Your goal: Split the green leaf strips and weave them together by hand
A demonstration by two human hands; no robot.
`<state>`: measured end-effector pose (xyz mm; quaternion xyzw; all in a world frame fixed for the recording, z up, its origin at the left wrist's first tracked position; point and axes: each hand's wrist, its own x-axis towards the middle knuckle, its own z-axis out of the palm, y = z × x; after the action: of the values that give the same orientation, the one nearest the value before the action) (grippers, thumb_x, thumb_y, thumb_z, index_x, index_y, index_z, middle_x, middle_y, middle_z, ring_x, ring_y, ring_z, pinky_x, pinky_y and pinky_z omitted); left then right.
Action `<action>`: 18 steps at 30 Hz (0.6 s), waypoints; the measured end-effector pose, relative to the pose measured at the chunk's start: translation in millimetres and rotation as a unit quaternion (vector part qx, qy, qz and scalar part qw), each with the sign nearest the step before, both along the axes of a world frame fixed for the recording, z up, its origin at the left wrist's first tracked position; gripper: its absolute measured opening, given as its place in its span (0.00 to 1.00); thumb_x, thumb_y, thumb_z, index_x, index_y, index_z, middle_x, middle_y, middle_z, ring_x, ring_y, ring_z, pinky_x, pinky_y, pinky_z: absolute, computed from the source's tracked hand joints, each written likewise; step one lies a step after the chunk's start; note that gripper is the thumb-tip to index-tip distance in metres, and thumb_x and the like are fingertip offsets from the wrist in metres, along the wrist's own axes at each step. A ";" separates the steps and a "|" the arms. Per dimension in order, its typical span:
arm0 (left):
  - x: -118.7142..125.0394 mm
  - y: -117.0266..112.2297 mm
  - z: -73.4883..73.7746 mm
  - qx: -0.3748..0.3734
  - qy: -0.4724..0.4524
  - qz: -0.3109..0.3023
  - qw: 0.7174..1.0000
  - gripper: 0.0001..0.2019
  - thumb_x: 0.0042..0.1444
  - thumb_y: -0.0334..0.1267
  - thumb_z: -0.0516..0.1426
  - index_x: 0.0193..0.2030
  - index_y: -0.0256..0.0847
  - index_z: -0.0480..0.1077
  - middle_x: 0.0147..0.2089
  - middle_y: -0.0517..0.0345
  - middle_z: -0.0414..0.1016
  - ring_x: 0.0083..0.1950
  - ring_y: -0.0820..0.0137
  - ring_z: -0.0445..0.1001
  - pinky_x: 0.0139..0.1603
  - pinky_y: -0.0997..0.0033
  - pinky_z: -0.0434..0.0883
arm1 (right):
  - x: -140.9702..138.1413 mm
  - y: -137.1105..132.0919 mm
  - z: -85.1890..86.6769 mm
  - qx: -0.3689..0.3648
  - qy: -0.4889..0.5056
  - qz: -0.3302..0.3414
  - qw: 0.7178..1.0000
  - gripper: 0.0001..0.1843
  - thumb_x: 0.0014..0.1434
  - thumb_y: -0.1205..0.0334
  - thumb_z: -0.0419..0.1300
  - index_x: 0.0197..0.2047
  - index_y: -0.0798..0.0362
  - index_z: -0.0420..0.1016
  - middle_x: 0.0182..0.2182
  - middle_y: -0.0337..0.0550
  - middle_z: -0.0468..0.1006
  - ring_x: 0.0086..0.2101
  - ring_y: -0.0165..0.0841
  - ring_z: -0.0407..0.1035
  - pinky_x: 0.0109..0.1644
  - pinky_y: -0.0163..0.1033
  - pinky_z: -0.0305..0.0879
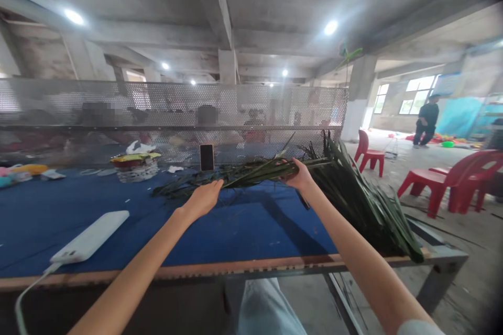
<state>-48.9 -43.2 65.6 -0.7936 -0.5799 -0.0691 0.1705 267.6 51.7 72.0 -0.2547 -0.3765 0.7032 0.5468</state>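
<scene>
A bundle of long green leaves (251, 171) lies across the far side of the blue table (243, 230). My right hand (299, 174) is closed round the bundle near its right part. My left hand (205, 198) reaches toward the bundle's middle with its fingers stretched out together, just short of the leaves or touching them. A larger heap of the same green leaves (361, 199) hangs over the table's right end, right of my right hand.
A white power bank (91, 237) with a cable lies near the table's front left. A phone (206, 157) leans on the perforated metal screen (118, 104). A small basket (135, 166) stands at the back. Red plastic chairs (448, 180) and a standing person (426, 120) are to the right.
</scene>
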 end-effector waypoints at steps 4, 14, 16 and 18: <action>-28.2 23.5 -1.7 -0.007 0.007 0.048 0.999 0.20 0.60 0.27 0.42 0.58 0.31 0.59 0.49 0.36 0.73 0.47 0.56 0.75 0.44 0.63 0.68 | -3.7 28.4 -1.6 0.015 0.037 0.020 0.999 0.18 0.59 0.46 0.50 0.35 0.51 0.71 0.32 0.44 0.79 0.35 0.37 0.74 0.41 0.45 0.69; -27.2 95.2 101.5 0.116 -0.045 0.101 0.987 0.20 0.62 0.37 0.42 0.57 0.37 0.62 0.47 0.43 0.76 0.46 0.57 0.75 0.43 0.64 0.67 | 16.9 95.0 92.1 0.127 -0.039 -0.198 0.971 0.26 0.58 0.36 0.47 0.39 0.51 0.68 0.36 0.49 0.73 0.44 0.40 0.69 0.47 0.50 0.67; -18.3 103.2 126.6 0.146 -0.047 0.088 0.984 0.19 0.61 0.37 0.43 0.56 0.38 0.64 0.48 0.43 0.76 0.47 0.57 0.75 0.43 0.65 0.66 | 24.5 88.4 103.3 0.161 -0.063 -0.397 0.902 0.25 0.61 0.39 0.45 0.47 0.50 0.66 0.44 0.49 0.70 0.49 0.40 0.65 0.53 0.52 0.64; -10.6 108.3 144.9 0.153 -0.033 0.089 0.984 0.18 0.60 0.37 0.44 0.51 0.38 0.68 0.42 0.43 0.77 0.45 0.56 0.75 0.43 0.63 0.65 | 25.3 73.0 105.4 0.243 -0.084 -0.560 0.788 0.26 0.63 0.41 0.42 0.56 0.48 0.58 0.53 0.49 0.63 0.56 0.41 0.58 0.58 0.56 0.57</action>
<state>-59.5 65.1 210.5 -0.7008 -0.6359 -0.1683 0.2761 292.8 124.7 177.4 -0.3374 -0.3704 0.1352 0.8548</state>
